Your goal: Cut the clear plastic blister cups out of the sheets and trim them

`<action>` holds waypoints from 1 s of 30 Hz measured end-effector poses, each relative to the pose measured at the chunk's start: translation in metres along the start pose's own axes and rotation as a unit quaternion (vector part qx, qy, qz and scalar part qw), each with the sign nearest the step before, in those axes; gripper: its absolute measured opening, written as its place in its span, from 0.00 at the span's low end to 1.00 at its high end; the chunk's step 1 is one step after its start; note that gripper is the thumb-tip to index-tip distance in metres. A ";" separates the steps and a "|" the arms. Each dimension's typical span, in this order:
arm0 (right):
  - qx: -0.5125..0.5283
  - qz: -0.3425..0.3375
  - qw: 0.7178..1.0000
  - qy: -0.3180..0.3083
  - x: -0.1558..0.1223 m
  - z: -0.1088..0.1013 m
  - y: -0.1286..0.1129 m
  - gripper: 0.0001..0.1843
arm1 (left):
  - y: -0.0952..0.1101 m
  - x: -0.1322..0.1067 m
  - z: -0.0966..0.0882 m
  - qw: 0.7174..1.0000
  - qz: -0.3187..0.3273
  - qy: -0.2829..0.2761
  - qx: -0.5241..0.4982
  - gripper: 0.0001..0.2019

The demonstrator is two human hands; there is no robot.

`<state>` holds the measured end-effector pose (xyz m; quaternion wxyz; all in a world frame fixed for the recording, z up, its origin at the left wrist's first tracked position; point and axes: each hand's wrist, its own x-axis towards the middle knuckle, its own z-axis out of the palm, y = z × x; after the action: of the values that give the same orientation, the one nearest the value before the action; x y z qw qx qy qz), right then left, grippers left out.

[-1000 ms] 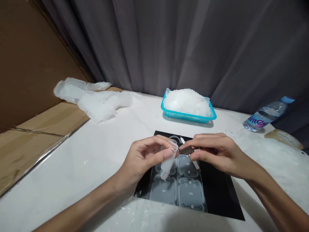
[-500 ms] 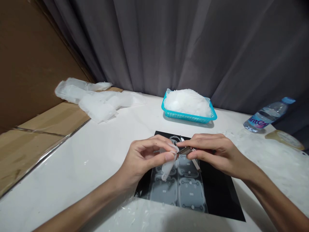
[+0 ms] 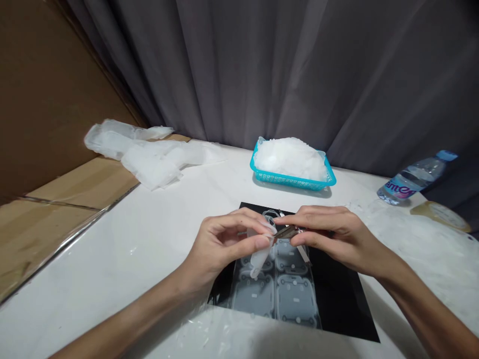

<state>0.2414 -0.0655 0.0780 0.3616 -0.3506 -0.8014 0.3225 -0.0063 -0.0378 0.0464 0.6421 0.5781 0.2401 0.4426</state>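
My left hand point(image 3: 224, 244) pinches a small translucent silicone piece point(image 3: 259, 258) that hangs down from thumb and fingers. My right hand point(image 3: 329, 237) is closed round a small metal blade tool point(image 3: 285, 232), whose tip touches the top edge of the silicone piece. Both hands hover just above a black mat point(image 3: 344, 294) on the white table. On the mat lies a clear silicone sheet point(image 3: 277, 289) of moulded rounded pieces.
A turquoise basket point(image 3: 292, 178) heaped with white translucent pieces stands behind the mat. Clear plastic bags point(image 3: 145, 154) lie at the back left over a cardboard box point(image 3: 56, 199). A water bottle point(image 3: 415, 177) lies at the right, by a tan lid point(image 3: 441, 214). Grey curtain behind.
The hands have drawn slightly closer together, with the blade tip working at the piece's top edge. The hanging silicone piece has shifted a little. Nothing else moved.
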 end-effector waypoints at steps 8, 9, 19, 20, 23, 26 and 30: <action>-0.005 -0.010 1.000 -0.001 -0.001 -0.001 0.001 0.19 | 0.003 0.001 0.001 1.000 0.006 0.004 0.013 0.04; -0.007 -0.009 1.000 -0.002 -0.001 -0.001 0.001 0.19 | 0.003 0.001 0.001 1.000 0.008 0.004 0.016 0.04; -0.008 -0.003 1.000 -0.007 0.000 -0.001 0.001 0.17 | 0.005 0.002 0.000 0.998 0.032 0.001 0.048 0.05; -0.008 -0.003 1.000 -0.008 0.000 -0.001 0.000 0.17 | 0.005 0.002 -0.001 0.998 0.032 0.000 0.050 0.05; -0.009 0.001 1.000 -0.015 0.000 -0.002 0.000 0.17 | 0.005 0.002 -0.001 0.998 0.034 -0.003 0.053 0.06; -0.014 0.005 1.000 -0.019 0.000 -0.002 -0.001 0.17 | 0.005 0.002 -0.001 0.998 0.035 -0.003 0.055 0.05; -0.009 0.006 1.000 -0.016 0.000 -0.003 -0.001 0.18 | 0.005 0.003 -0.001 0.998 0.037 -0.003 0.051 0.06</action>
<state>0.2433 -0.0656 0.0801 0.3433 -0.3533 -0.8082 0.3226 -0.0066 -0.0353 0.0516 0.5953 0.6203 0.2389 0.4515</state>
